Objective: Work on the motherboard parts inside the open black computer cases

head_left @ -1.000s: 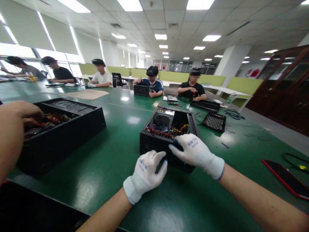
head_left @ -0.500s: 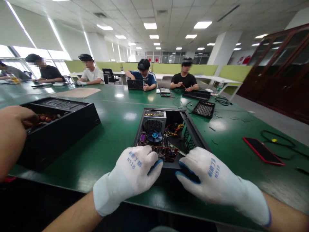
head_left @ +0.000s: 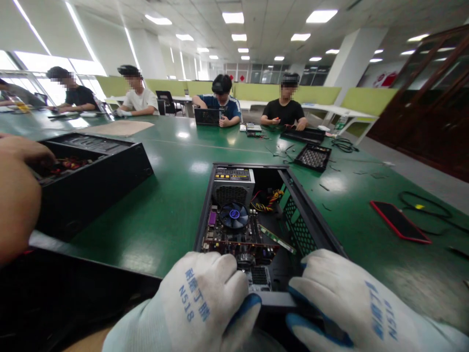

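Looks like an open-plan office in workshop use, judging by partitions [head_left: 252, 92], desks [head_left: 340, 111], ceiling lights [head_left: 321, 16] and opened PCs [head_left: 255, 229].

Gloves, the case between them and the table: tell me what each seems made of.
Gloves: matte white knit fabric, by their soft creases; the blue inner side may be a rubbery coating.
Case: probably dark, matte painted sheet metal, by its thin, punched wall.
Table: glossy green top, by its bright glare; laminate or mat, I cannot tell.

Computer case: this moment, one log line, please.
computer case: open; inside: fan, power supply; left hand: gripping near edge; right hand: gripping near edge
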